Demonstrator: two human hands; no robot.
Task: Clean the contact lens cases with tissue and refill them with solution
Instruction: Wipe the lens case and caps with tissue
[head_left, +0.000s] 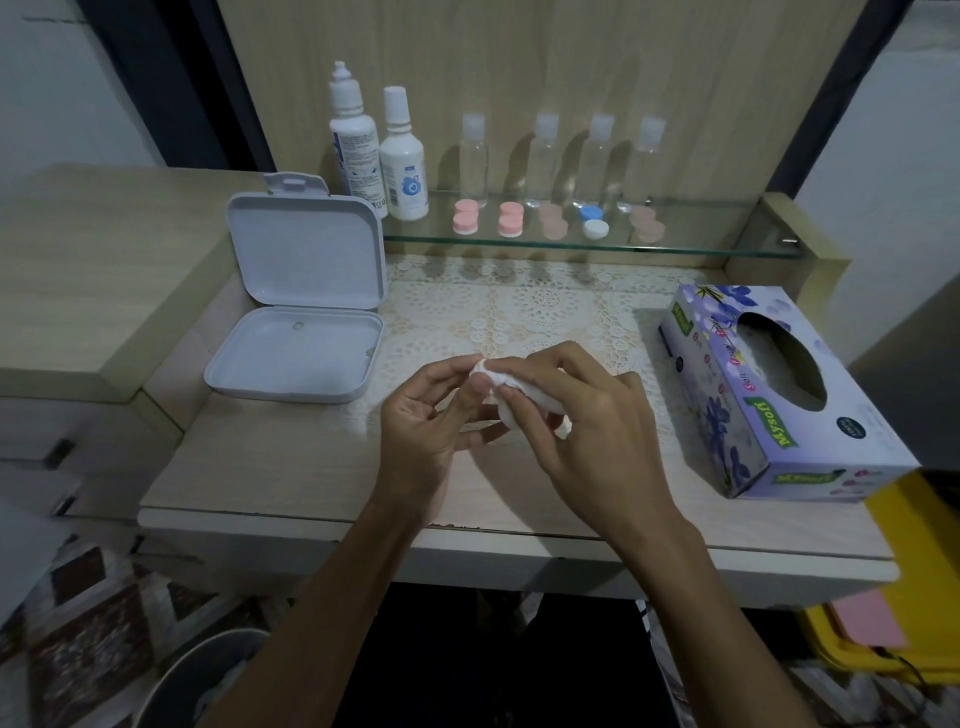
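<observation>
We work at a pale wooden desk (249, 467): an open grey plastic box (301, 322) lies left, a purple cardboard tissue box (769, 415) right, and behind, on a glass shelf (571, 244), two white solution bottles (379, 156) stand left of four clear bottles (563, 156), with round lens cases (550, 221) before them.

There is one view, from a wide-angle camera worn on the person's head. It looks forward and steeply down over the desk (270, 467) from close range, with both forearms reaching in from the bottom edge. The glass shelf (571, 244) and wood back panel fill the top. Straight lines bow toward the edges, and the corners are dim, so the floor there is hard to read.
</observation>
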